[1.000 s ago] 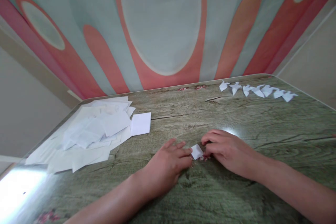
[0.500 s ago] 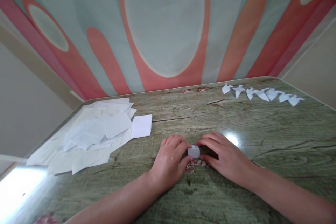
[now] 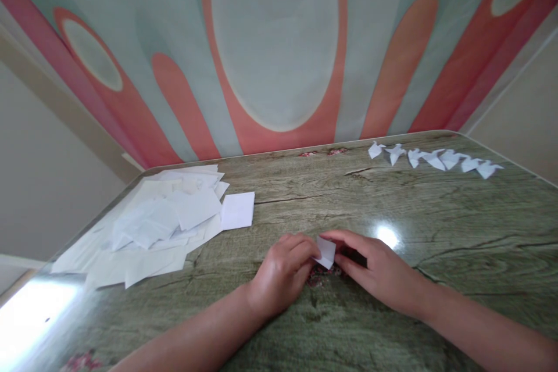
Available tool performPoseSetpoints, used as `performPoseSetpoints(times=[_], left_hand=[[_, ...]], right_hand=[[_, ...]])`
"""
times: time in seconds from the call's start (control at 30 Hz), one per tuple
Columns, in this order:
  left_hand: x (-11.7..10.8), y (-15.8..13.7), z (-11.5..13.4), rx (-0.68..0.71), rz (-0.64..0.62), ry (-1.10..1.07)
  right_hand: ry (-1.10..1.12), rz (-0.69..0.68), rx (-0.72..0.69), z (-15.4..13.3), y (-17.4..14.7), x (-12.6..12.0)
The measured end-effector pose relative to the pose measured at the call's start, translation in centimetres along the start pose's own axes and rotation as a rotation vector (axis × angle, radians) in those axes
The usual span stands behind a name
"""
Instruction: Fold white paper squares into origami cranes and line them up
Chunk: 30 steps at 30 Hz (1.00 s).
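A small folded piece of white paper (image 3: 326, 252) is held a little above the table, between my two hands. My left hand (image 3: 285, 270) pinches its left side, fingers closed over the edge. From the other side, the thumb and fingers of my right hand (image 3: 370, 264) close on its right edge and upper corner. The paper is tilted, with a crease near its lower edge. Beneath it, a reddish floral print (image 3: 320, 276) shows on the wood-patterned table (image 3: 288, 331), partly covered by my hands.
Loose white sheets (image 3: 161, 226) lie heaped at the left. Beside them is a neat stack of square paper (image 3: 238, 210). Several folded white paper figures (image 3: 433, 159) stand in a row at the back right. A patterned wall covering (image 3: 279, 70) rises behind the table.
The paper between my hands has turned and now tilts, showing a larger face. My right hand has shifted slightly down; my left still grips the paper.
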<state>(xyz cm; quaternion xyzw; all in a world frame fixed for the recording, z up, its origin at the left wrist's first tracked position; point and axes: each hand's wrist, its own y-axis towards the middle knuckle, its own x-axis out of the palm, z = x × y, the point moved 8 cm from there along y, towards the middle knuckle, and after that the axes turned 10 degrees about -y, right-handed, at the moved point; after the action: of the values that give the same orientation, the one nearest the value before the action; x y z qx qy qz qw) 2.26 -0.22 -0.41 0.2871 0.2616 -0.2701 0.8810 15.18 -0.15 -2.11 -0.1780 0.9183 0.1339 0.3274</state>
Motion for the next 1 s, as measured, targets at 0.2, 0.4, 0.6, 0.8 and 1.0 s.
performPoseSetpoints(times=[0.2, 0.4, 0.6, 0.8, 1.0], left_hand=[[-0.1, 0.2, 0.5, -0.053, 0.012, -0.147], [-0.2, 0.4, 0.7, -0.095, 0.024, -0.132], [0.4, 0.3, 0.5, -0.105, 0.006, 0.015], [1.1, 0.4, 2.0, -0.09, -0.067, 0.189], [1.3, 0.6, 3.1, -0.069, -0.068, 0.217]], right_hand=[[0.195, -0.036, 0.177, 0.9, 0.3, 0.3], [0.144, 0.028, 0.164, 0.9, 0.6, 0.2], [0.114, 0.035, 0.202, 0.8, 0.4, 0.3], [0.024, 0.085, 0.142, -0.5, 0.1, 0.3], [-0.206, 0.17, 0.051, -1.5, -0.3, 0.1]])
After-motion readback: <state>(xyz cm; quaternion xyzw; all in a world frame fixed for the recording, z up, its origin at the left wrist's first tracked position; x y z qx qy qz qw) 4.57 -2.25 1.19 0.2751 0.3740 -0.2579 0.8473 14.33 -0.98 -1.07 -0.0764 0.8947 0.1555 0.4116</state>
